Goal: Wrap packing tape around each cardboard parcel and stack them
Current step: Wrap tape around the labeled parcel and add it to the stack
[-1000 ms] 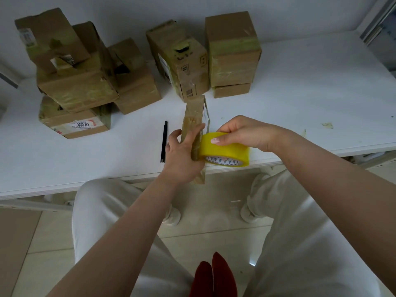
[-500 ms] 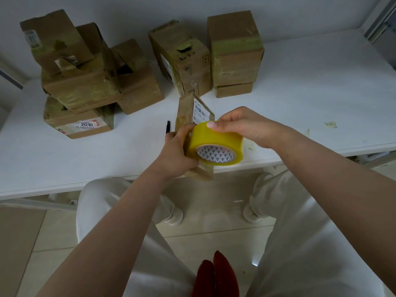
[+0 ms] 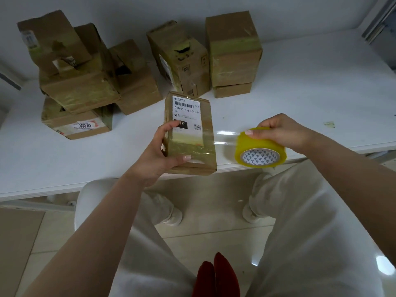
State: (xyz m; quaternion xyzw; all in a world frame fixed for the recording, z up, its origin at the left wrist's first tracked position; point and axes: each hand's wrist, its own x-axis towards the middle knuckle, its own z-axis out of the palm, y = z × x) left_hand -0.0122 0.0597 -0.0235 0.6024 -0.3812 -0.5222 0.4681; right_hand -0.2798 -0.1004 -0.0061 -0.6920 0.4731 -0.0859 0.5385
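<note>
While I stood at the near edge of the white counter (image 3: 310, 86), my left hand (image 3: 159, 152) gripped a flat brown cardboard parcel with a white shipping label (image 3: 189, 133), thumb across its lower front and fingers curled round its left side. I held the parcel above the counter's near edge, label face turned up toward me, with yellowish tape already banding its lower half. My right hand (image 3: 282, 132) pinched a yellow roll of packing tape with a patterned white core (image 3: 260, 151) from above, fingers over its top rim. The roll sat at three o'clock from the parcel, close but apart from it. A clear strip of tape (image 3: 225, 137) stretched taut between the parcel's right edge and the roll, glinting in the light.

At twelve o'clock from the parcel, a taped brown box with printed symbols (image 3: 182, 61) stood toward the back of the counter, and just beside it at one o'clock a tall plain brown box (image 3: 233, 50) rested on a thinner flat box (image 3: 232, 91). At ten o'clock lay a loose heap of crumpled taped boxes (image 3: 85, 71), its lowest box bearing a label reading 2010 (image 3: 84, 125). A small scrap of tape (image 3: 329, 124) was stuck on the counter at three o'clock, beyond my right hand.
</note>
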